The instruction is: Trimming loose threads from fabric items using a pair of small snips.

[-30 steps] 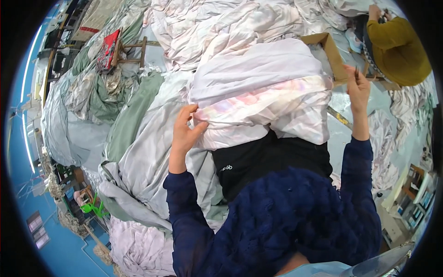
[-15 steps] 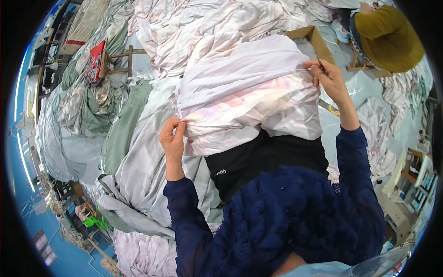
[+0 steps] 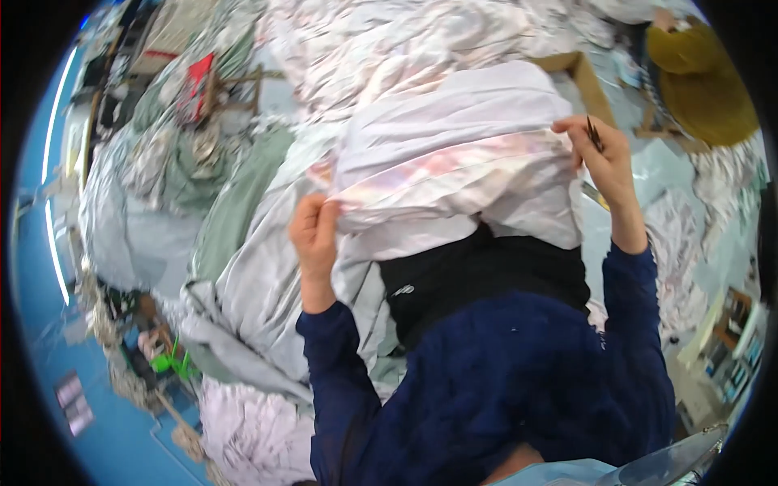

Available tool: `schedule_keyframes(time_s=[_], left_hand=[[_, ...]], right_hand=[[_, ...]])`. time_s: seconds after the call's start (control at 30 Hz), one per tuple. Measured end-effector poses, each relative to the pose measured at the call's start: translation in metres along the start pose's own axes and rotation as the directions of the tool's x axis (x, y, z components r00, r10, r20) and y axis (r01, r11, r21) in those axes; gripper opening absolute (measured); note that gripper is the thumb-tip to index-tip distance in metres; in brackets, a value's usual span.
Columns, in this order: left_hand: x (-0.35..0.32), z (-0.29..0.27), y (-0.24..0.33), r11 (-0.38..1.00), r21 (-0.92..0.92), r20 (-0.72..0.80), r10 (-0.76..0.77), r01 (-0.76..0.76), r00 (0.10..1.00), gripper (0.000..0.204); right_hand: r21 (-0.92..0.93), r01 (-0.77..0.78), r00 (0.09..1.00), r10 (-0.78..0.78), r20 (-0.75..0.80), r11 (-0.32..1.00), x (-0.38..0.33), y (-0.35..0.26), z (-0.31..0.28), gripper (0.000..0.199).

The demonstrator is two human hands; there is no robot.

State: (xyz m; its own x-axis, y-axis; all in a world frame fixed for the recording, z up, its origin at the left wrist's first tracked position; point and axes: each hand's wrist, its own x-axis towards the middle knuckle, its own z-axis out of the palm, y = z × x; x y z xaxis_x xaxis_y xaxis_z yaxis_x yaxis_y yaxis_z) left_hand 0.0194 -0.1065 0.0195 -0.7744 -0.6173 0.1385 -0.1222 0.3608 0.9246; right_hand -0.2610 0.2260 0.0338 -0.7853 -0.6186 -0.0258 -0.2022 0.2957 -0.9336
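Note:
A pale fabric (image 3: 454, 166), white to lilac with a pink-tinted band across it, lies over my lap. My left hand (image 3: 314, 231) pinches its left edge between thumb and fingers. At the far right end of the band, my right hand (image 3: 601, 158) pinches the fabric between thumb and forefinger. Small dark thread snips (image 3: 595, 134) rest in that same right hand, their tips pointing up. The stretch of fabric between both hands is drawn fairly straight, with loose folds below it over my black clothing (image 3: 486, 275).
Heaps of pale cloth (image 3: 389, 49) fill the far side, with grey-white and green cloth (image 3: 243, 202) at left. A cardboard box (image 3: 596, 89) stands beyond my right hand. Another person in a mustard top (image 3: 705, 81) sits at far right. A red patterned cloth (image 3: 195, 89) hangs on a wooden frame.
The view has shifted, so the surroundings appear further right. Between my hands the band of fabric shows more of its pink side. Both hands keep their pinch.

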Motion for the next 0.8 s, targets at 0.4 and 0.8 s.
schedule_keyframes(time_s=[0.4, 0.8], left_hand=[[-0.019, -0.008, 0.052, 0.998, -0.055, 0.17, 0.036, -0.027, 0.985, 0.009], [0.01, 0.003, -0.031, 0.905, 0.287, 0.221, 0.258, -0.315, 0.94, 0.027]], right_hand=[[-0.003, 0.228, 0.904, -0.21, 0.371, 0.974, 0.003, -0.036, 0.109, 0.014], [-0.133, 0.628, 0.712, -0.636, -0.298, 0.766, -0.088, -0.072, -0.1, 0.015]])
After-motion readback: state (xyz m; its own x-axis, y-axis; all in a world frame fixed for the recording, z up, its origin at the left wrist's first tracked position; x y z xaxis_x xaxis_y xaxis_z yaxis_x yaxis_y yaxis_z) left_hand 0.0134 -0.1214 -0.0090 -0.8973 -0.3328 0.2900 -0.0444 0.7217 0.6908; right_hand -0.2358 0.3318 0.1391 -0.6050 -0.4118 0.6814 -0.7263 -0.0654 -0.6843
